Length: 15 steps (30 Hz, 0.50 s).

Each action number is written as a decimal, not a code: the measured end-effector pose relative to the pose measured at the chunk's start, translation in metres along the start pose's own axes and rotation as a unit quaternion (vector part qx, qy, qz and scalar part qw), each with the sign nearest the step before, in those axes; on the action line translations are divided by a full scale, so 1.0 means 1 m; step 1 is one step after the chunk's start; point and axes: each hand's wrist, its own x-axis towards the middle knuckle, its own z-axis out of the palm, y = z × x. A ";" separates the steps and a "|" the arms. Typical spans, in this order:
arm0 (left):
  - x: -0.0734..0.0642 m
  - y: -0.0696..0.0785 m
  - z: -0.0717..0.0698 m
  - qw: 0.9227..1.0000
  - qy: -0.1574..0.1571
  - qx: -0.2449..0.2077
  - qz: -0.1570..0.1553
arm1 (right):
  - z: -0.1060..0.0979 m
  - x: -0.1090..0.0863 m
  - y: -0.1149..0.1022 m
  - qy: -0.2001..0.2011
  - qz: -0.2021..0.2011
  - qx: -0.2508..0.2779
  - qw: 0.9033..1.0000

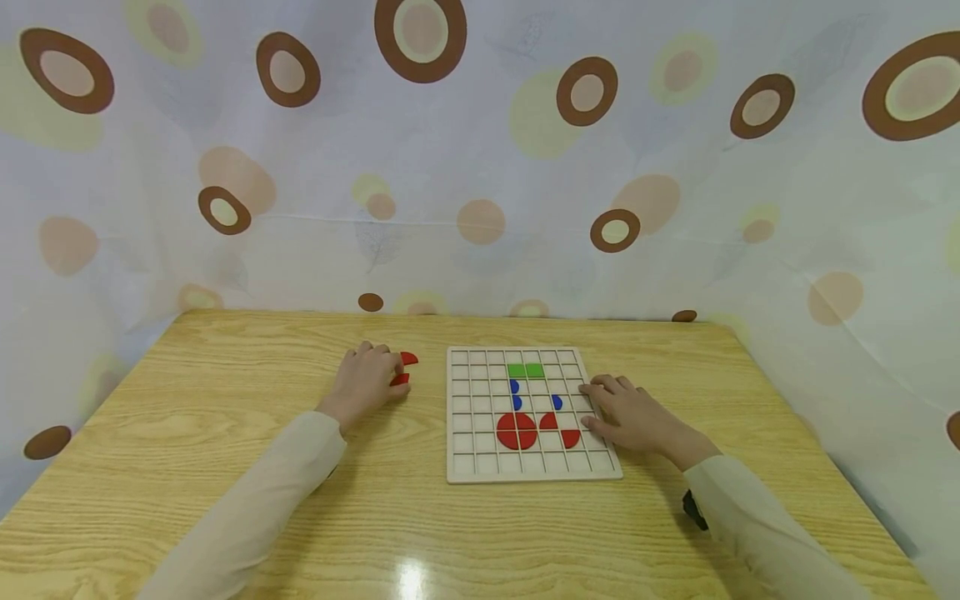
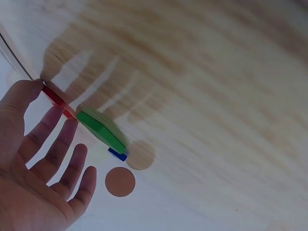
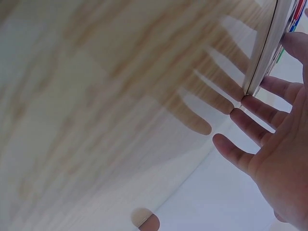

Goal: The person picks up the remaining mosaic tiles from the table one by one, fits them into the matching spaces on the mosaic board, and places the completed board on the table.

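A white grid board [image 1: 468,465] lies on the wooden table. It holds two green squares [image 1: 525,371], small blue rounded pieces [image 1: 557,402], a red disc of quarter pieces [image 1: 517,431] and two red quarters [image 1: 571,438] to its right. Left of the board, my left hand [image 1: 363,383] pinches a red quarter-circle piece [image 1: 401,379] between thumb and index finger, low over the table. Another red piece [image 1: 408,358] lies just beyond it. My right hand [image 1: 637,417] rests at the board's right edge, thumb and index fingertip on the rim, fingers extended.
A green piece [image 2: 101,132] and a blue piece [image 2: 117,154] lie beyond the left fingers, hidden behind that hand in the head view. Patterned cloth [image 1: 450,275] stands along the table's back and sides. A black strap [image 1: 694,510] shows under the right sleeve.
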 end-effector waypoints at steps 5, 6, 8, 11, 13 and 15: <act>0.000 0.001 -0.001 1.000 0.002 -0.005 0.008 | 0.000 0.000 0.000 -0.002 0.001 0.000 1.000; 0.000 0.001 -0.002 1.000 0.003 -0.005 0.010 | 0.000 0.000 0.000 -0.002 0.000 0.000 1.000; 0.000 0.001 -0.002 1.000 0.005 -0.006 0.014 | 0.000 0.000 0.000 -0.003 0.000 0.002 1.000; 0.000 0.002 -0.002 1.000 0.010 -0.006 0.021 | 0.001 0.000 0.001 -0.002 0.000 0.002 1.000; 0.001 0.002 -0.003 1.000 0.016 -0.003 0.027 | 0.001 0.000 0.001 -0.001 0.000 0.003 1.000; 0.001 0.003 -0.004 0.999 0.020 -0.001 0.035 | 0.001 0.000 0.001 0.000 0.000 0.004 1.000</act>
